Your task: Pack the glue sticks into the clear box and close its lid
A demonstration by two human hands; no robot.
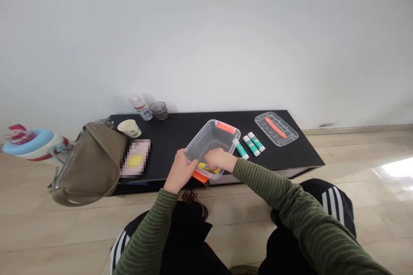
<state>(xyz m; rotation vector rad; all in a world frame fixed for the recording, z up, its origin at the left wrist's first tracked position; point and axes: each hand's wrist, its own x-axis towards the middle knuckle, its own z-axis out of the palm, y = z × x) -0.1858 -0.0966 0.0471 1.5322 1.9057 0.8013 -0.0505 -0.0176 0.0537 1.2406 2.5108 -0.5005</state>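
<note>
My left hand [182, 170] grips the near left rim of a clear plastic box [208, 133] with orange clips, tilted at the front edge of the black table. Down inside the box, my right hand [217, 159] has its fingers curled around a yellow stick [204, 166], whose ends show on either side of the fingers. Its exact kind is hidden by the hand. Just right of the box lie white-and-green glue sticks: one partly behind the box [241, 151], and a pair [251, 145] side by side. Farther right, the clear lid [288, 130] with an orange handle lies flat.
The low black table [180, 135] stands against a white wall. On its left are a taupe bag [92, 161], a paper cup [129, 129], a blurred-out flat item [136, 159], a spray can [141, 107] and a dark glass [159, 111]. A blue-lidded bottle [35, 144] is far left.
</note>
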